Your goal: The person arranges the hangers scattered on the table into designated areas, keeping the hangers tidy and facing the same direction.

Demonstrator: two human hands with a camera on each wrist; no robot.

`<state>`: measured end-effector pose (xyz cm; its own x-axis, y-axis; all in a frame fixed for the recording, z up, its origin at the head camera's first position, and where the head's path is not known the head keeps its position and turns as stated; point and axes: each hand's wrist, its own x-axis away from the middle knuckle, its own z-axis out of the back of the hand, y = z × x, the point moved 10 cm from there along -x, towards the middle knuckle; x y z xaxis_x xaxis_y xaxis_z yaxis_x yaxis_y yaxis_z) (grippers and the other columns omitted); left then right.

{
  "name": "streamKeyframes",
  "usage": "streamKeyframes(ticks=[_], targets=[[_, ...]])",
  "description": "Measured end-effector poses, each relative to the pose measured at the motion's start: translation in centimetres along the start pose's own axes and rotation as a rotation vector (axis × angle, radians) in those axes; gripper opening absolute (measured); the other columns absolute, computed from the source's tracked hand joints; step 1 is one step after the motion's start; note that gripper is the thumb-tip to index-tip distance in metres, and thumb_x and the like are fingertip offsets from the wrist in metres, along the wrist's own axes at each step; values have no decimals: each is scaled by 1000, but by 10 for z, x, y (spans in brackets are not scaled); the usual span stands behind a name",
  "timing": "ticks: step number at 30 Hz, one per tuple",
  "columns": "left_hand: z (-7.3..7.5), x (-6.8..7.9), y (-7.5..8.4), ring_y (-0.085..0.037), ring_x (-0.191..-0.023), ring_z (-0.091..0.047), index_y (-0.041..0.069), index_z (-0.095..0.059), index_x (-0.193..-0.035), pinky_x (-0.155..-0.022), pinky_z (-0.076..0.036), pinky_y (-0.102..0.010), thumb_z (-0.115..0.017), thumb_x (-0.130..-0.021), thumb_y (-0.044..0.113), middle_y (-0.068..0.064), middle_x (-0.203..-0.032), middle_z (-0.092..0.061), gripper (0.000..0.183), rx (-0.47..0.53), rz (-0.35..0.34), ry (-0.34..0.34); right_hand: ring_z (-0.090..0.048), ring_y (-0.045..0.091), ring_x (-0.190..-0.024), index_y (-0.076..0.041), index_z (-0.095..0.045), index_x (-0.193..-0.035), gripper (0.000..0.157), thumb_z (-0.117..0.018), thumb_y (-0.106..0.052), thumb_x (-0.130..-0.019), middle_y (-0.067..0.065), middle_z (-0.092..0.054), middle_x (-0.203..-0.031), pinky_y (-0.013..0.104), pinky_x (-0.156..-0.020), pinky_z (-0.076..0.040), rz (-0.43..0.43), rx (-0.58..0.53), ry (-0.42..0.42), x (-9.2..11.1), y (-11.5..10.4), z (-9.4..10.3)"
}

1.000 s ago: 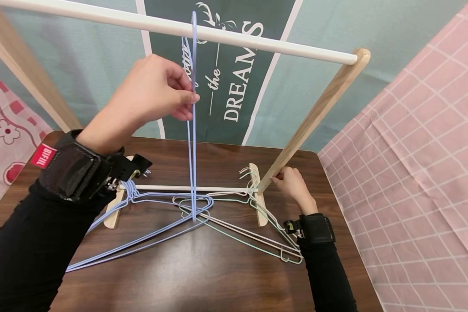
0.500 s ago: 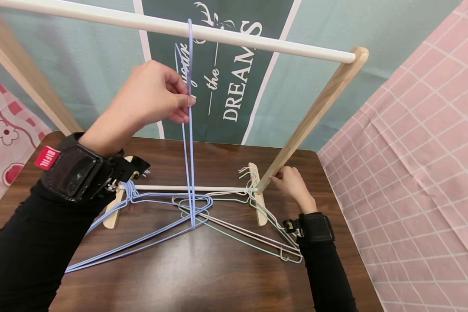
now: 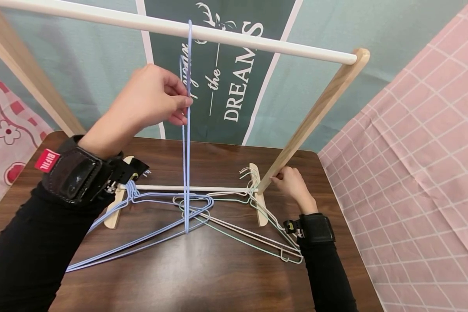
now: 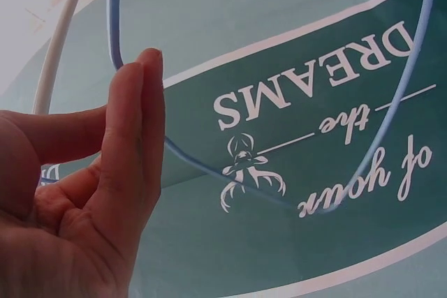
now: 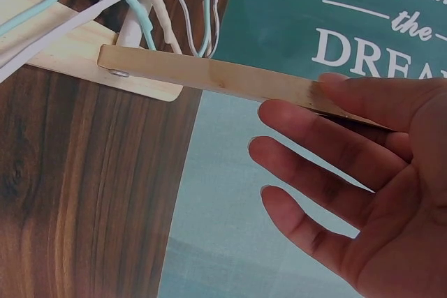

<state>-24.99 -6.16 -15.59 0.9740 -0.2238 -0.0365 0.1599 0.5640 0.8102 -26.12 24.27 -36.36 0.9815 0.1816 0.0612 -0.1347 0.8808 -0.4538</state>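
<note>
Left hand pinches blue hanger near white rail; right hand pinches wooden post, other fingers loose.

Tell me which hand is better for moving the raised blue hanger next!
Probably the left hand: it pinches the raised blue hanger, while the right hand holds the wooden post.

Two hands, two white rods, two wooden posts, two base feet; one held hanger; other hangers overlapping, uncountable.
</note>
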Motion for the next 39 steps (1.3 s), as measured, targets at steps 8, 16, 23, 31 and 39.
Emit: streamKeyframes(ticks=[8, 16, 23, 31, 39], targets=[[-2, 1, -1, -14, -61, -67, -5, -61, -104, -60, -54, -26, -57, -89, 9, -17, -94, -65, 21, -5, -1, -25, -58, 21, -57, 8, -65, -95, 19, -60, -9, -88, 19, -65, -79, 30, -51, -40, -9, 6, -4, 0, 1, -1], [0, 5, -4, -15, -62, -67, -4, -61, -102, -61, -54, -25, -57, -89, 8, -13, -88, -67, 18, 25, -21, -27, -58, 20, -57, 8, -65, -96, 19, -60, -9, -88, 19, -65, -79, 30, -50, -41, -7, 10, -4, -1, 1, -2], [0, 9, -2, -13, -62, -67, -2, -62, -101, -61, -54, -24, -57, -89, 10, -11, -87, -67, 18, -2, -22, -23, -59, 22, -59, 8, -65, -95, 19, -61, -9, -88, 18, -66, -79, 30, -51, -42, -8, 8, 2, 0, 1, -1], [1, 10, 0, -14, -61, -67, -3, -61, -100, -61, -54, -24, -57, -88, 9, -11, -84, -67, 17, 20, -28, -23, -60, 25, -61, 8, -66, -94, 19, -61, -9, -87, 19, -66, -79, 32, -52, -44, -2, 15, 11, 0, -1, 0], [2, 9, -4, -16, -61, -67, -3, -61, -101, -59, -54, -26, -56, -88, 8, -13, -85, -67, 18, 17, -38, -19, -61, 26, -63, 8, -66, -94, 19, -61, -9, -87, 20, -66, -81, 34, -54, -45, 8, 27, 15, -1, -1, 1]])
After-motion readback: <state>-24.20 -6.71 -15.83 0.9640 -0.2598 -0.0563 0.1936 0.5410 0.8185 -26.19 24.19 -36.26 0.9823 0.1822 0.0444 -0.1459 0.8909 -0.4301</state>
